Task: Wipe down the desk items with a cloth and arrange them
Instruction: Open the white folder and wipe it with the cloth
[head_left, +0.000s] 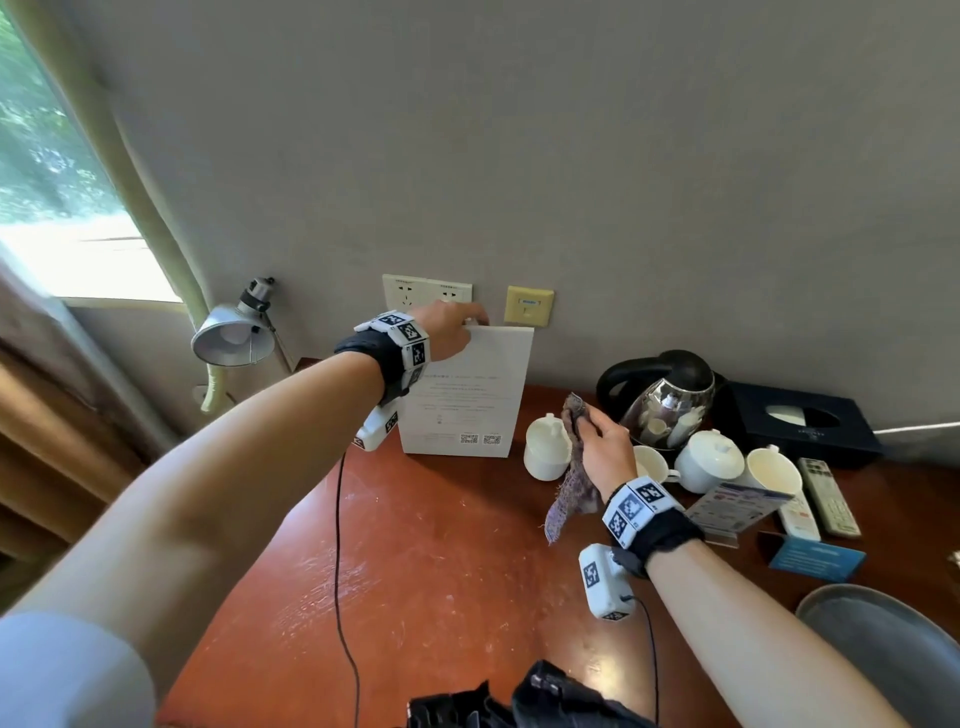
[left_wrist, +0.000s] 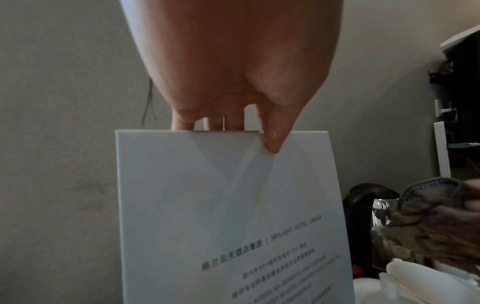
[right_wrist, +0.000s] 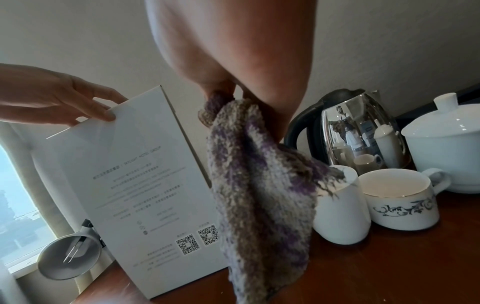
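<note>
The left hand (head_left: 451, 327) pinches the top edge of the white card (head_left: 467, 395), thumb in front and fingers (left_wrist: 215, 122) behind; the card stands upright on the desk (head_left: 441, 561) at the wall. The right hand (head_left: 602, 447) grips a hanging cloth (head_left: 571, 483) just beside the card's right edge, with cups (head_left: 545, 447) and a kettle (head_left: 665, 400) crowding close on the right. Bare desk lies in front.

The left arm reached forward, fully stretched, and the left hand (head_left: 451, 328) pinched the top edge of the white card (head_left: 467, 389), thumb on the printed front and the fingers (left_wrist: 215, 123) behind it. The right forearm was raised with the wrist bent, and the right hand (head_left: 605, 449) clutched a bunched purple-and-grey cloth (right_wrist: 259, 185) that hung down from its curled fingers.
</note>
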